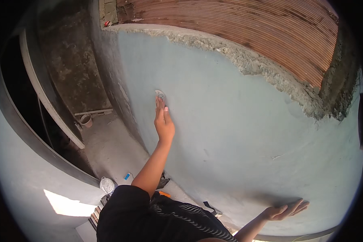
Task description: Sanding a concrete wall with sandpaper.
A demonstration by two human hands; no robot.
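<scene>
In front of me is a pale blue-green painted wall [217, 121]. My left hand [165, 124] is stretched out along it, with the fingers pressed over a small round abrasive disc [160, 94]. Part of the disc, light with dark marks, shows beyond the fingertips; the rest is hidden under them. At the lower right my right hand [286, 210] has its fingers extended and slightly apart, and holds nothing. It is at the wall's surface or very near it, beside a dark shadow; whether it touches cannot be told.
Rough broken plaster [254, 65] edges the wall below ribbed clay blocks [230, 30]. A lidded white bucket [107, 185], a blue object [127, 176] and an orange object [164, 194] lie low beside me. Farther off, a pinkish bucket [86, 120] stands near a dark doorway [33, 87].
</scene>
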